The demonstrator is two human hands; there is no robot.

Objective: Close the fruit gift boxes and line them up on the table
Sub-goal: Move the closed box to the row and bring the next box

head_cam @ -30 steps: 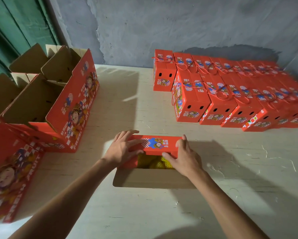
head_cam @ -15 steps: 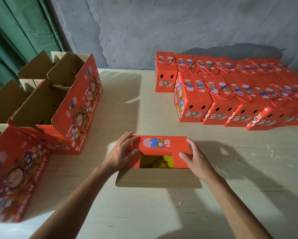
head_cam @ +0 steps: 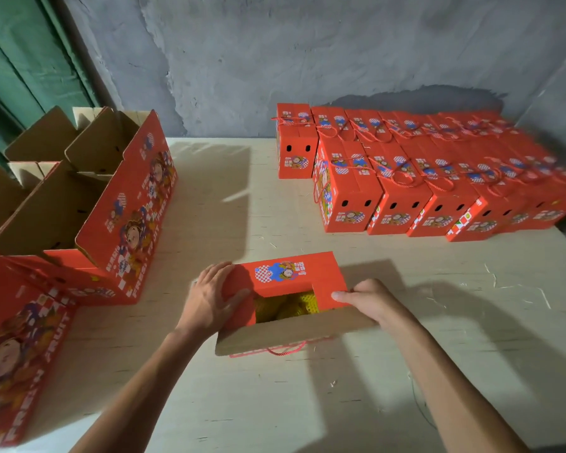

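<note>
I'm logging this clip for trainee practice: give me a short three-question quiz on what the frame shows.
1. True or false: the near flap of the open gift box is already folded shut.
2. Which hand presses its fingers flat on the red side flap? A) left hand B) right hand C) neither
3. Fill in: the closed boxes stand in rows on the table, toward its far ____ corner.

Key:
1. False: the brown flap lies open toward the person, and yellow fruit shows inside.
2. A
3. right
</note>
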